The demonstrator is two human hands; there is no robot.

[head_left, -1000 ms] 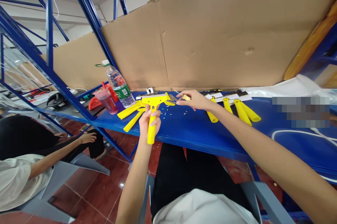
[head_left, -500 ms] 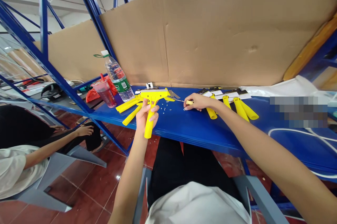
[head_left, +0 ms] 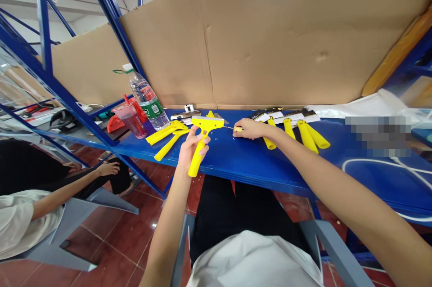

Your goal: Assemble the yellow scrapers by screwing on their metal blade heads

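The blue tabletop (head_left: 256, 165) runs across the middle of the frame, with the big cardboard sheet (head_left: 270, 39) standing behind it. At centre, your left hand (head_left: 191, 150) has its grip clamped round the handle of the yellow scraper (head_left: 202, 141). The scraper's long axis runs from the handle end at lower left, out over the tabletop's near edge, up and slightly right to the broad head (head_left: 207, 122), which sits above the blue surface.

Just to the right of that head, at about the same height in the frame, your right hand (head_left: 251, 128) rests on the tabletop with its grip pinched together on a small screwdriver (head_left: 236, 129). Its thin shaft points left, toward the scraper's head, with a short gap between tip and head. So the head lies directly left of your right hand, and that hand is the nearer one to it.

A few tiny white screws (head_left: 221, 134) lie scattered on the blue between the two hands. Loose yellow handles lie left of centre (head_left: 165, 136) and right of your hand (head_left: 308, 134).
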